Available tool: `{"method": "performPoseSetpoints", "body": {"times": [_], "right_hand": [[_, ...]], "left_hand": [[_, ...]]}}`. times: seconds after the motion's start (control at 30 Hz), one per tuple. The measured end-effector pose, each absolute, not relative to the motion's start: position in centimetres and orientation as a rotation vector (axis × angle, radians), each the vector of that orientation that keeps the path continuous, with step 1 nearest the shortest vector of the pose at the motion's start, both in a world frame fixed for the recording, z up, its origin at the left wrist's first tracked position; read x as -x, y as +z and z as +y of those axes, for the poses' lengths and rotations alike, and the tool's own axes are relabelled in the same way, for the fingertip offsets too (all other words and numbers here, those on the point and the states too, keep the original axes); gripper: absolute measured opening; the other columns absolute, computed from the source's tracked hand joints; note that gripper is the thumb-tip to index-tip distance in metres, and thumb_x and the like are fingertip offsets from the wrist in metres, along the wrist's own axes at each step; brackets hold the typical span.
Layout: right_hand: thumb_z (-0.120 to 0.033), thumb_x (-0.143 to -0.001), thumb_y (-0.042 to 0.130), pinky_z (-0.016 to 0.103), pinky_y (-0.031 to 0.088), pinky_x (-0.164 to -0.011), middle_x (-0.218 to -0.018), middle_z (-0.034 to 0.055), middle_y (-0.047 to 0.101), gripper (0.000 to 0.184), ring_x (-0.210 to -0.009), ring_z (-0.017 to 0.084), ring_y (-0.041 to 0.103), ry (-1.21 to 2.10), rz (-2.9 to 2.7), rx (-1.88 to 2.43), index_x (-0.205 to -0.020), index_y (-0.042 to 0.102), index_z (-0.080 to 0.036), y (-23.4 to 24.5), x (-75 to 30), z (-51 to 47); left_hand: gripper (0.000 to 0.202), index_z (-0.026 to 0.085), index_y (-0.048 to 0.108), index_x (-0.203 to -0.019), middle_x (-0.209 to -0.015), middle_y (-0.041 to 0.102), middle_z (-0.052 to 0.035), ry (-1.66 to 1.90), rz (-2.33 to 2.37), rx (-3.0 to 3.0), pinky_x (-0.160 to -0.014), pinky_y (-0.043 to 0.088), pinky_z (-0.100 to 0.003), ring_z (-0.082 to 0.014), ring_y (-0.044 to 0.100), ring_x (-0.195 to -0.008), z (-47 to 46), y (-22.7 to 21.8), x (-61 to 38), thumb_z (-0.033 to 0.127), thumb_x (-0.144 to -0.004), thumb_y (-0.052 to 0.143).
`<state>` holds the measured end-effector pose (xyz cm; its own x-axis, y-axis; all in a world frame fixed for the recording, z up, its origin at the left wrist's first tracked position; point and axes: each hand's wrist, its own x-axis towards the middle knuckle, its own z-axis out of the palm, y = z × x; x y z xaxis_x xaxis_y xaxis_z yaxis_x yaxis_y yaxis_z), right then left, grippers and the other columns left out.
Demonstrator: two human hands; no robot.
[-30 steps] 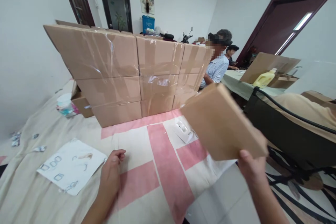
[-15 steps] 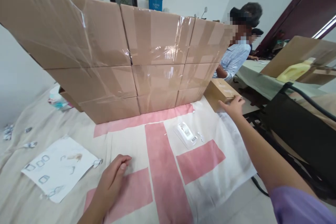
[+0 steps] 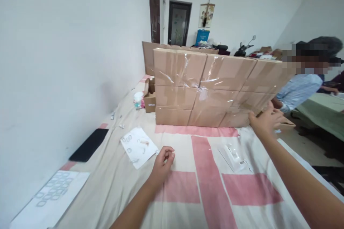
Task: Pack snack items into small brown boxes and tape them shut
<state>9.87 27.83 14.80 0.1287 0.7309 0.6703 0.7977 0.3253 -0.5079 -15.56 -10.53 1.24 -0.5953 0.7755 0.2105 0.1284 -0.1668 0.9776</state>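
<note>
While the right hand [image 3: 265,120] is spread, a cardboard box [image 3: 286,126] shows just to its right.

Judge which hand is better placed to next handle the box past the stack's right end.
Right, probably: the right hand is beside that box, while the left hand is farther, by the sheet.

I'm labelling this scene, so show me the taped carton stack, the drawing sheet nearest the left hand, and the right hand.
Taped carton stack [image 3: 215,100]: head view, front of the central carton.
Drawing sheet [image 3: 138,148]: head view, middle of the paper.
Right hand [image 3: 264,121]: head view, back of the hand.
</note>
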Motion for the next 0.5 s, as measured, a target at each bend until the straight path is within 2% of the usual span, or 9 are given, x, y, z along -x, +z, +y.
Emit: {"method": "performPoseSetpoints", "body": {"times": [0.07, 0.13, 0.23, 0.3, 0.37, 0.43, 0.5], "right_hand": [[-0.035, -0.075, 0.071, 0.068, 0.034, -0.105, -0.141, 0.0290, 0.044, 0.078, -0.134, 0.048, 0.041, -0.182, -1.780, 1.227, -0.148, 0.049, -0.016, 15.8, -4.5, 23.0], [-0.034, -0.081, 0.064, 0.065, 0.036, -0.111, -0.141, 0.0242, 0.048, 0.065, -0.136, 0.043, 0.044, -0.227, -2.006, 0.832, -0.142, 0.053, -0.016, 16.1, 0.9, 17.7], [-0.027, -0.088, 0.056, 0.055, 0.042, -0.114, -0.142, 0.0205, 0.052, 0.049, -0.137, 0.034, 0.048, -0.057, -2.326, 0.300, -0.136, 0.055, -0.017, 15.1, 9.2, 9.5], [-0.026, -0.090, 0.052, 0.049, 0.049, -0.111, -0.156, 0.0179, 0.044, 0.055, -0.140, 0.031, 0.049, 0.173, -2.535, 0.111, -0.144, 0.050, -0.019, 14.0, 15.0, 5.0], [-0.030, -0.089, 0.054, 0.045, 0.057, -0.101, -0.169, 0.0166, 0.026, 0.071, -0.137, 0.031, 0.054, 0.449, -2.594, 0.202, -0.156, 0.035, -0.018, 13.1, 21.1, 1.9], [-0.034, -0.088, 0.058, 0.044, 0.054, -0.107, -0.172, 0.0181, 0.013, 0.088, -0.146, 0.032, 0.046, 0.637, -2.518, 0.425, -0.163, 0.018, -0.013, 12.9, 27.1, 0.5], [-0.037, -0.090, 0.058, 0.043, 0.048, -0.114, -0.172, 0.0223, 0.014, 0.093, -0.154, 0.032, 0.034, 0.721, -2.429, 0.762, -0.164, 0.010, -0.007, 13.3, 32.5, 0.9]], "left_hand": [[0.030, 0.021, 0.055, -0.101, -0.073, 0.052, 0.0019, 1.992, 1.564, -0.924, -0.064, 0.041, -0.026, -0.0136, 0.049, -0.065, -11.7, 2.6, 17.3, 0.050, -0.093, 0.058], [0.032, 0.021, 0.054, -0.101, -0.075, 0.054, 0.0021, 2.107, 1.558, -0.806, -0.064, 0.042, -0.026, -0.0123, 0.048, -0.063, -13.0, 3.9, 20.3, 0.050, -0.089, 0.062], [0.039, 0.020, 0.056, -0.105, -0.084, 0.059, 0.0002, 2.141, 1.681, -0.623, -0.064, 0.044, -0.025, -0.0120, 0.051, -0.066, -14.2, 5.0, 27.3, 0.046, -0.079, 0.068], [0.042, 0.019, 0.056, -0.109, -0.093, 0.063, -0.0034, 2.140, 1.780, -0.520, -0.066, 0.045, -0.025, -0.0146, 0.059, -0.077, -13.8, 5.2, 32.7, 0.042, -0.077, 0.069], [0.045, 0.018, 0.054, -0.115, -0.109, 0.064, -0.0080, 2.138, 1.880, -0.424, -0.072, 0.049, -0.026, -0.0179, 0.064, -0.093, -12.3, 5.0, 37.9, 0.038, -0.078, 0.068], [0.049, 0.017, 0.053, -0.121, -0.123, 0.062, -0.0123, 2.125, 1.970, -0.358, -0.083, 0.052, -0.029, -0.0211, 0.065, -0.107, -9.9, 4.8, 42.5, 0.036, -0.079, 0.069], [0.052, 0.015, 0.052, -0.125, -0.131, 0.060, -0.0167, 2.103, 2.051, -0.307, -0.096, 0.052, -0.035, -0.0254, 0.063, -0.118, -7.2, 4.7, 46.2, 0.037, -0.081, 0.071]]}}
